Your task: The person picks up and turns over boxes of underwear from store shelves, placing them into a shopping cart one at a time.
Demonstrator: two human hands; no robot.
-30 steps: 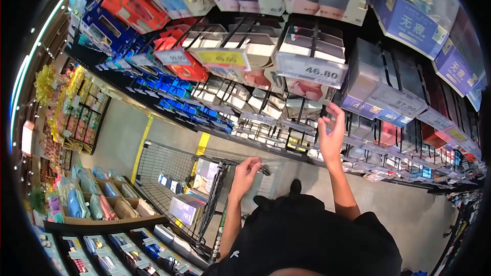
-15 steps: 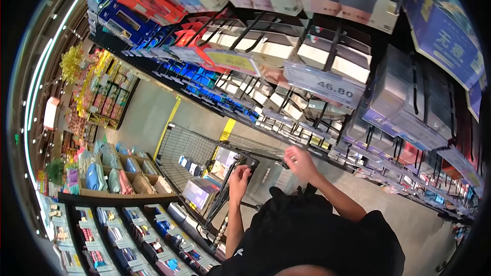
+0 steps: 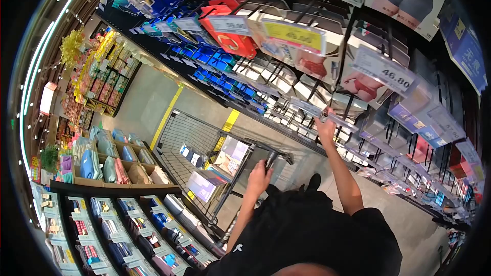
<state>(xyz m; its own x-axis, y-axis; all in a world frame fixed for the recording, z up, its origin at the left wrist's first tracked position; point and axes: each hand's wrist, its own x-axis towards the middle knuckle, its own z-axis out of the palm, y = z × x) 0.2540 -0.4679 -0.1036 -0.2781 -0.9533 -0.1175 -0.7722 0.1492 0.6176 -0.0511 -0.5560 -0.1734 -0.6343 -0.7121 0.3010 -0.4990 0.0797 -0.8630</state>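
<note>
My right hand (image 3: 326, 127) is raised at the lower rack, its fingers bent around the front of a hook beside a price tag strip (image 3: 343, 121). What lies between those fingertips is too small to make out. Boxed underwear packs (image 3: 364, 86) hang just above it. Lower and to the left, my left hand (image 3: 259, 178) is curled at the handle (image 3: 271, 157) of a wire shopping cart (image 3: 171, 145). Inside the cart are a purple-and-white box (image 3: 202, 185), another box with a picture (image 3: 232, 154) and a dark blue-and-white pack (image 3: 191, 155).
Racks of hanging packs, including blue ones (image 3: 212, 61) and a red one (image 3: 232, 38), run along the right. A bin of folded clothes (image 3: 123, 186) and tiered trays of packs (image 3: 110, 227) stand left. Grey floor (image 3: 148, 92) with yellow lines stretches beyond the cart.
My right hand has moved up and forward from above the floor to the rack hooks. My left hand has shifted right along the cart handle. The view has turned slightly.
</note>
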